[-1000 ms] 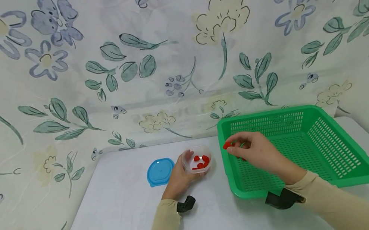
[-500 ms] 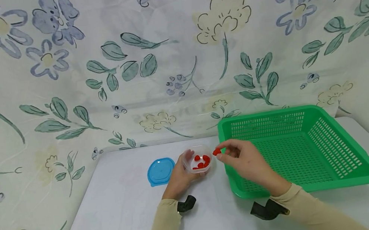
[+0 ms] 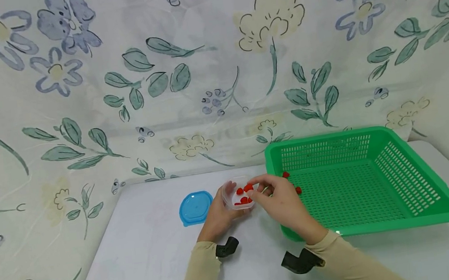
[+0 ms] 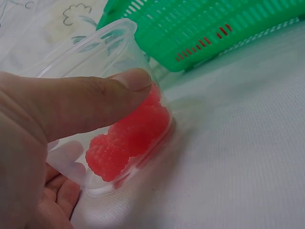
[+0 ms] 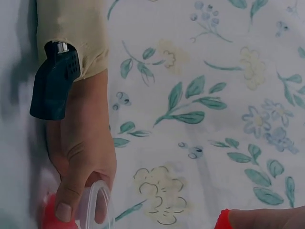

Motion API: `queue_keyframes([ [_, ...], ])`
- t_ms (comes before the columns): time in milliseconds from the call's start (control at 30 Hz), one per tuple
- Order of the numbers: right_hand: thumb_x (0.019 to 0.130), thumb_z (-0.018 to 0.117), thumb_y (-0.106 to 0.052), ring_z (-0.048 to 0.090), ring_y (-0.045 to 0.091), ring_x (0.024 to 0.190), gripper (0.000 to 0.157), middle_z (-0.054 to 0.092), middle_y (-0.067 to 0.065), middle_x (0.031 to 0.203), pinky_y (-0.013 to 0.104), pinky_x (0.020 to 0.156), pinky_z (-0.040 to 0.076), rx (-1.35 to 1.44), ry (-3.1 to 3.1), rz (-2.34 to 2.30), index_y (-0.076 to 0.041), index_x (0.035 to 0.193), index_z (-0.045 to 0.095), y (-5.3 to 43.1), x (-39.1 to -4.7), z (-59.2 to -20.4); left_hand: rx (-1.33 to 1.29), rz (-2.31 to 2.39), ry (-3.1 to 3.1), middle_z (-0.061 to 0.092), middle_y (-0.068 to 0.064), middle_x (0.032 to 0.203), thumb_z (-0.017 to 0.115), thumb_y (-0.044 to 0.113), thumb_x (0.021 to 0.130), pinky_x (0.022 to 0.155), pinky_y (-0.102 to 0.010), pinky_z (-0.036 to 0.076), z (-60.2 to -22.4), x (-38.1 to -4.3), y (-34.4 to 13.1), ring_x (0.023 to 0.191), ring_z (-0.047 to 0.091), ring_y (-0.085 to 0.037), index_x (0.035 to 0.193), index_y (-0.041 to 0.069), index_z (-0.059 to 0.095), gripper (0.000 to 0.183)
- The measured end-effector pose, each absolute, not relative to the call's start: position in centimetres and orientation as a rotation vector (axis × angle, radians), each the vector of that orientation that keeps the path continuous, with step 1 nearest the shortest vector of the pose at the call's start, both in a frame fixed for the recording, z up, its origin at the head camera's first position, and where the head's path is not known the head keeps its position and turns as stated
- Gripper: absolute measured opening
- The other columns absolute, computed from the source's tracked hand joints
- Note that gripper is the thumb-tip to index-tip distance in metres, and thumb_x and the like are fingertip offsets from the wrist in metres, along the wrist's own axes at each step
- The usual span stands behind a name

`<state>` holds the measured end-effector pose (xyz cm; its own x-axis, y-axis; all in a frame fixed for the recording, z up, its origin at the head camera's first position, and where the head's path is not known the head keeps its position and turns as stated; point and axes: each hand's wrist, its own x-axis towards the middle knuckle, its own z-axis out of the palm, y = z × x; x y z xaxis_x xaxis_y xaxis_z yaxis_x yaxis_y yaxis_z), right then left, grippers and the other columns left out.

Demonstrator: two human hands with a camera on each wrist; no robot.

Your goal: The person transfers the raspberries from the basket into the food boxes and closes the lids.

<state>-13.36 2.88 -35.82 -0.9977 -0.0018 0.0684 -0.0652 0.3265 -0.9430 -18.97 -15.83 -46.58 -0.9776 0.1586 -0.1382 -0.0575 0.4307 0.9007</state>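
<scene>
left of the green basket, the left hand grips a clear tub of red berries. there the right hand pinches a berry, partly hiding the basket, where two more berries show.

A whitish cloth backdrop printed with blue-violet flowers, cream blossoms and green leaves spreads behind and beside a flat white tabletop. Faint horizontal creases cross the cloth. Soft, even light covers both; the wrist views look dimmer.
</scene>
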Motion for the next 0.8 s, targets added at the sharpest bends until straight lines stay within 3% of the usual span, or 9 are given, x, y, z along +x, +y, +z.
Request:
queue_keyframes([
  [200,0.089,0.073,-0.008,0.054,0.017,0.071,0.016,0.057,0.003,0.08,0.023,0.054,0.044,0.029,-2.483,1.839,-0.007,0.105,0.074,1.4,-13.5,-36.4,0.108,1.572,2.494,0.047,-0.002,0.152,0.092,0.02,0.073,0.104,-0.055,0.046,-46.5,-18.9,-15.8,0.141,0.038,-0.032,0.154,0.019,0.036,0.098],
  [500,0.087,0.069,-0.003,0.05,0.015,0.068,0.015,0.055,0.002,0.075,0.02,0.053,0.042,0.129,-2.415,1.816,-0.001,0.102,0.073,-0.7,-13.3,-37.6,0.218,1.624,2.476,0.046,-0.004,0.154,0.086,0.014,0.079,0.115,-0.056,0.032,-46.6,-19.1,-16.1,0.142,0.039,-0.03,0.154,0.013,0.036,0.09],
  [800,0.089,0.07,-0.004,0.049,0.014,0.068,0.017,0.054,0.001,0.076,0.02,0.054,0.043,0.069,-2.38,1.83,0.002,0.105,0.072,-2.7,-13.5,-40.0,0.272,1.585,2.525,0.045,-0.006,0.155,0.08,0.011,0.086,0.114,-0.056,0.034,-46.4,-19.1,-16.2,0.144,0.038,-0.032,0.155,0.011,0.034,0.083],
])
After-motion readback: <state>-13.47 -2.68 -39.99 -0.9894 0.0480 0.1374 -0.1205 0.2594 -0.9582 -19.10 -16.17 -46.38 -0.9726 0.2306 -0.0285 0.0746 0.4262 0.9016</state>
